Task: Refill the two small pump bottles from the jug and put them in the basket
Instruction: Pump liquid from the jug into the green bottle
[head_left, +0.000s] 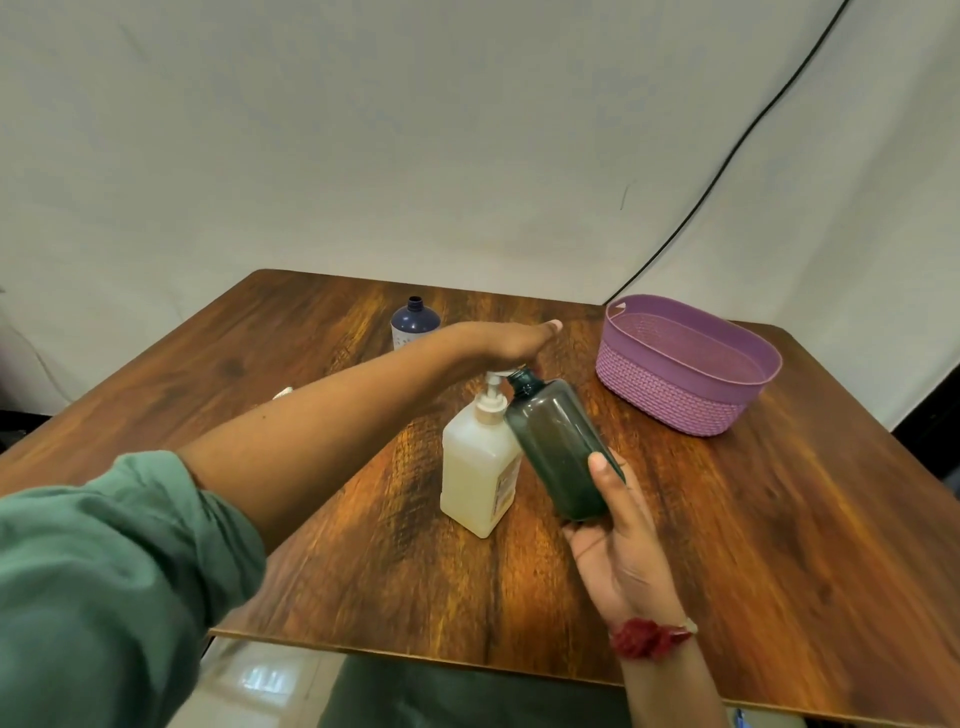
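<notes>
We find the left hand (498, 343) pressing the jug (478, 467) pump, fingers (540, 332) straight and together. The right hand (618, 530) grips the green bottle (561, 447), tilted, mouth at the spout. The blue bottle (414, 322) stands behind on the counter (779, 519).

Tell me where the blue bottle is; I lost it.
Head view: the blue bottle stands far back on the table, just behind the left hand, left of the purple basket.
</notes>
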